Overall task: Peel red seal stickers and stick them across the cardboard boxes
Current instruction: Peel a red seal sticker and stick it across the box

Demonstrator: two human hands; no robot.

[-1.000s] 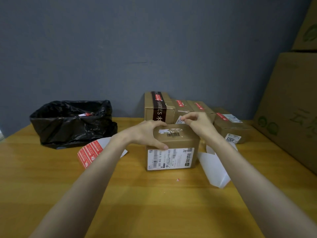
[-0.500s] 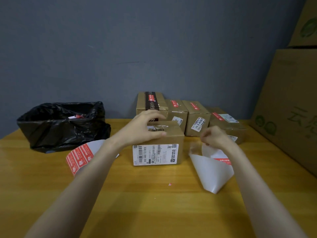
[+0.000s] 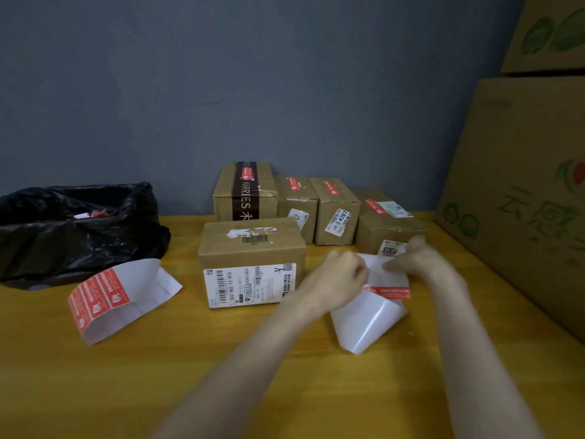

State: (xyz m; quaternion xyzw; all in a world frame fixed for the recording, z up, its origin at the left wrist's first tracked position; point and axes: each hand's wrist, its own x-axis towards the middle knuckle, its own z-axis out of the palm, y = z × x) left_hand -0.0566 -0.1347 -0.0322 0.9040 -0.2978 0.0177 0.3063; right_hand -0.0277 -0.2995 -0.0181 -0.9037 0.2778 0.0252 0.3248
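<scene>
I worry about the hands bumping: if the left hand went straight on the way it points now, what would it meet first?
The left hand points right and pinches the sticker sheet; going on, it would probably meet the fingers of the right hand, which holds that sheet. Depth is unclear.

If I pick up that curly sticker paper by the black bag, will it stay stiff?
Probably not: the sticker sheet already curls into an arch, so it would likely flop. It looks thin, so probably light, and a push may slide it over the table.
</scene>
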